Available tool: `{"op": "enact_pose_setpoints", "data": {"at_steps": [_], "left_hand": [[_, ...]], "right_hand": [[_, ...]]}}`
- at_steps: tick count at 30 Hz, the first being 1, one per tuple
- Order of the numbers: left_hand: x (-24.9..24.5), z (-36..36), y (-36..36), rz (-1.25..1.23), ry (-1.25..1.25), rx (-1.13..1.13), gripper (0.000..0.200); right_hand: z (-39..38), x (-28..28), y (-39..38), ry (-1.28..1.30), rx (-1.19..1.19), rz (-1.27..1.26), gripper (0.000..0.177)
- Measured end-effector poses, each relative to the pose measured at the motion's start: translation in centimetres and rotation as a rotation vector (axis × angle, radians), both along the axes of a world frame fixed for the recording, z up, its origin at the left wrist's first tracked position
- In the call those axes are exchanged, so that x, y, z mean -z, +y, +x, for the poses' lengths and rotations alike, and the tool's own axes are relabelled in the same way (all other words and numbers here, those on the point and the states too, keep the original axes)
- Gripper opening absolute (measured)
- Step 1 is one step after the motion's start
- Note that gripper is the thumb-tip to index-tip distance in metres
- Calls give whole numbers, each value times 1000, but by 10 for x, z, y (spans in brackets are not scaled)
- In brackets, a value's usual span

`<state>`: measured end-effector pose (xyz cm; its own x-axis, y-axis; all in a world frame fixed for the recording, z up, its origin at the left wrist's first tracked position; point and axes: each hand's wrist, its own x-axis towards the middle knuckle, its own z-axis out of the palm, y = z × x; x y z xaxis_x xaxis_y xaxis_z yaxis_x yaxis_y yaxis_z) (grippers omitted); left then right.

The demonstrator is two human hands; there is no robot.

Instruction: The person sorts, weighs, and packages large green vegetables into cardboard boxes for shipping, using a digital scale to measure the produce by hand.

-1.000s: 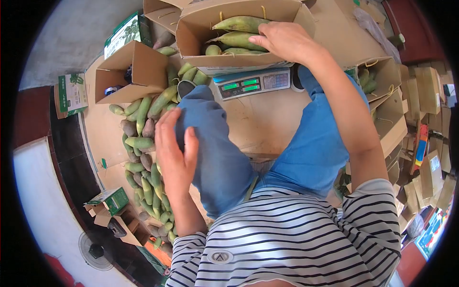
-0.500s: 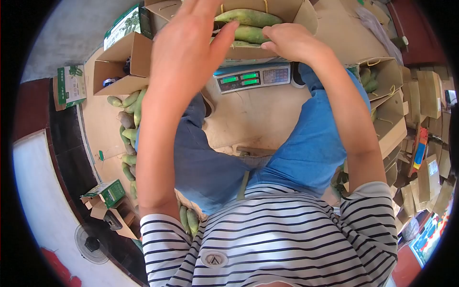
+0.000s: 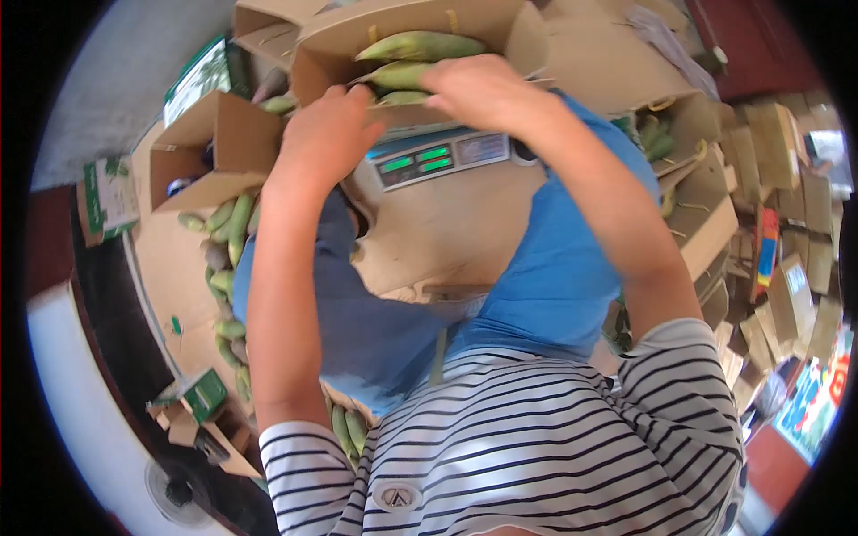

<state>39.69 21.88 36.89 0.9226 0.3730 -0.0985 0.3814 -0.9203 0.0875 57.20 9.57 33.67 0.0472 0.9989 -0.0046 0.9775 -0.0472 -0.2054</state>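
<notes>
An open cardboard box point(image 3: 332, 67) holds several long green vegetables, the upper one point(image 3: 420, 45) lying along its far side. Behind the digital scale point(image 3: 438, 161) with lit green displays, my left hand point(image 3: 331, 134) is at the box's near left edge, its thumb apart from the fingers and nothing seen in it. My right hand point(image 3: 478, 89) reaches over the near side of the box, fingertips at the right end of the middle green vegetable point(image 3: 399, 75). Whether those fingers grip it cannot be made out.
More green vegetables point(image 3: 239, 228) lie on the floor at the left, near a smaller open box point(image 3: 192, 161). At the right stand open boxes with vegetables point(image 3: 657, 134) and stacked cardboard point(image 3: 769, 152). A fan point(image 3: 179, 491) is at the lower left.
The view has shifted, so the box and scale sit further left and lower. My left hand has come down from above the box to its near left edge. My right hand remains at the vegetables.
</notes>
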Motion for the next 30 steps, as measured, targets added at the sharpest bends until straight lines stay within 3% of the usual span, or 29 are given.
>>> {"op": "enact_pose_setpoints", "data": {"at_steps": [4,8,15,22,28,30], "left_hand": [[-8,5,-7,-34,-9,25,36],[-6,9,-7,-6,25,32,34],[-5,11,-10,14,-30,91,33],[-9,16,-8,-4,46,-3,34],[-11,9,-2,-28,-71,84,32],[-4,7,5,-18,-86,76,32]], "right_hand": [[-17,3,6,7,-81,-21,14],[-21,9,13,5,-97,5,17],[-36,4,30,21,4,61,16],[-37,3,38,63,25,108,15],[-28,8,50,112,189,228,24],[-30,-13,41,180,216,264,25]]}}
